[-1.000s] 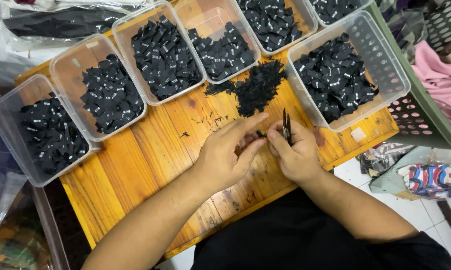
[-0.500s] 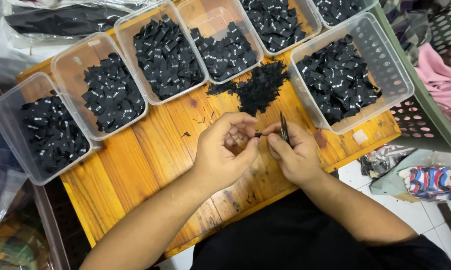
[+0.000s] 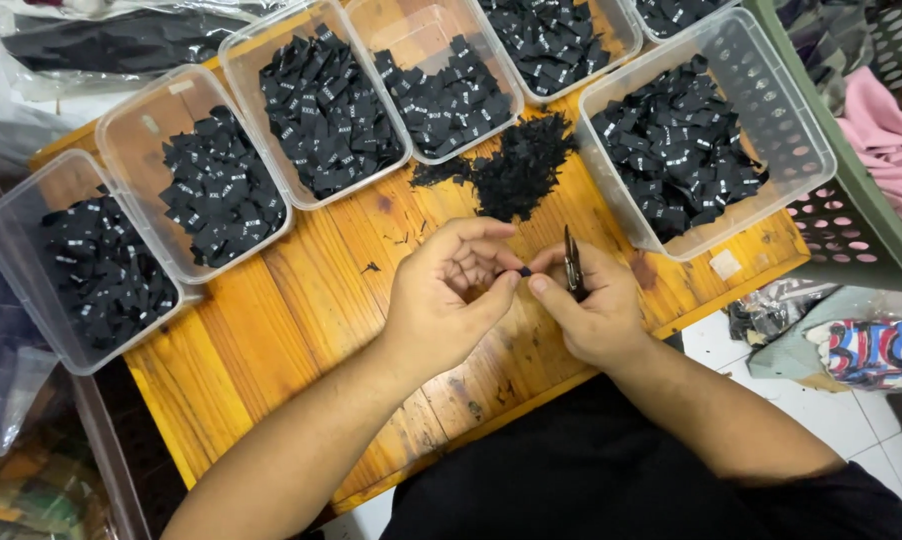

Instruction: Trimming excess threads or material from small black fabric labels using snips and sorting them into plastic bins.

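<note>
Your left hand (image 3: 441, 305) and right hand (image 3: 591, 310) meet just above the wooden surface (image 3: 301, 300), fingertips almost touching. Between them you pinch a small black label (image 3: 524, 271), your left grip grasping it with thumb and forefinger. Your right grip is clenched around a pair of dark snips (image 3: 572, 262), blades pointing away from you. Just beyond your hands lies a loose pile of black labels (image 3: 521, 170) on the wood. Farther off, clear plastic tubs (image 3: 141, 130) full of black labels stand in an arc, with a larger clear basket (image 3: 771, 120) at the right
</note>
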